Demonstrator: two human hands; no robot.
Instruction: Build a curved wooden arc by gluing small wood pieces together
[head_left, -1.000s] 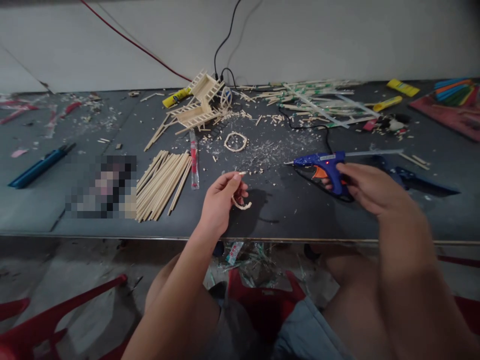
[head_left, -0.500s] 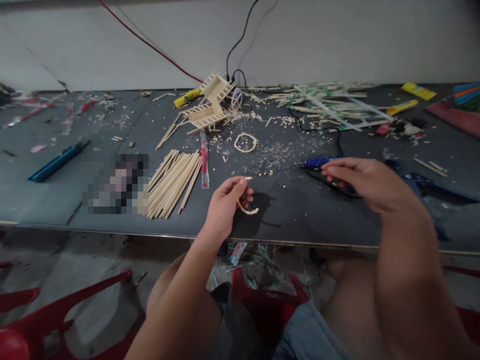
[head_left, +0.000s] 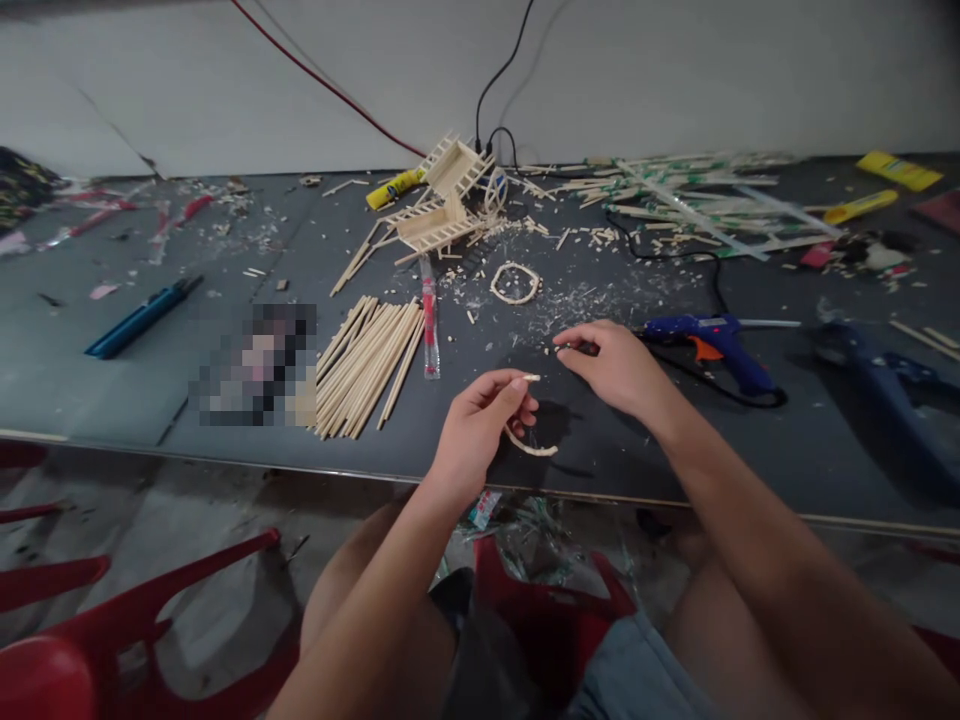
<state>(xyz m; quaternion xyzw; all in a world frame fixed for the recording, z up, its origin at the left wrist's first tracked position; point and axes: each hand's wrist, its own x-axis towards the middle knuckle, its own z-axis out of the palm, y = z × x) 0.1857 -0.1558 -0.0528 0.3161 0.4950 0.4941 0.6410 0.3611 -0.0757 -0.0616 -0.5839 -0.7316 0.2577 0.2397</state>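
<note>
My left hand [head_left: 487, 415] is closed on a curved strip of short wooden stick pieces [head_left: 538, 450], an open arc whose lower end hangs below my fingers. A pale tip of it shows past my thumb; the middle is hidden in the hand. My right hand [head_left: 611, 365] is low over the table, thumb and forefinger a little apart beside small cut wooden bits [head_left: 547, 350]. Just right of that hand lies a blue glue gun [head_left: 709, 345] with an orange trigger and a glue stick in its back. Beyond my hands rests a closed wooden ring [head_left: 515, 284].
Left of my hands lies a bundle of wooden sticks [head_left: 367, 370]. Small wooden cart-like models [head_left: 439, 225] stand at the back near a yellow tube [head_left: 394, 188]. Green-marked sticks [head_left: 675, 200] are heaped back right. A blue cutter [head_left: 139, 320] and dark-blue tool [head_left: 892, 400] lie at the sides.
My right hand has moved left from the glue gun to the small wooden bits near my left hand. My left hand still holds the curved strip. The view has shifted slightly.
</note>
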